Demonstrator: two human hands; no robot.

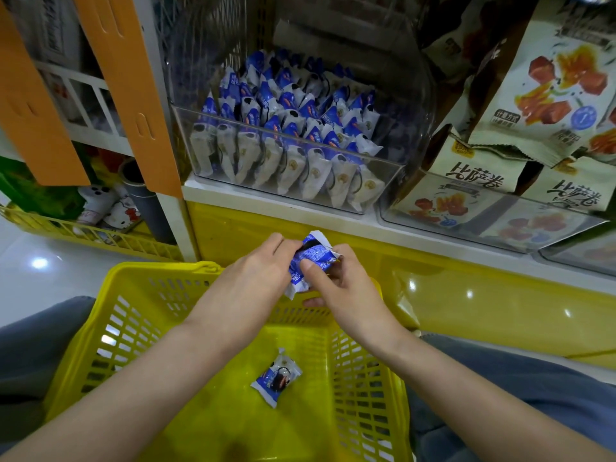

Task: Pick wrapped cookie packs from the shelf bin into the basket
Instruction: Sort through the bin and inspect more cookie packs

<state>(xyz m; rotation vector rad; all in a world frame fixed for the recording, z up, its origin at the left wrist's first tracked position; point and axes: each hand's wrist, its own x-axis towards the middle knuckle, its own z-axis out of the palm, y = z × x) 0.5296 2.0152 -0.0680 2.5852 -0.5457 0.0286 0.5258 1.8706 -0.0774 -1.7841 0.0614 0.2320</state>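
The left hand [263, 271] has its fingers curled round one end of a blue-and-white wrapped cookie pack [308, 258]. The right hand [343, 288] pinches the other end between thumb and fingers. The pack hangs over the far rim of the yellow slatted plastic basket [133, 271], not yet inside. A second wrapped pack [276, 378] lies flat on the basket floor.

The likely slip is this: let go so near the rim, the light, slick wrapper could glance off the edge and land outside, between basket and shelving. A two-handed tug could also crease or tear the crimped seal.

To the left, orange slotted panels [126, 78] stand over a glossy pale floor [40, 255]. Ahead, the clear plastic shelf bin [410, 105], packed with upright cookie packs, sits on a white shelf [200, 191] with a glossy yellow base. Beige snack bags [546, 88] crowd the right.
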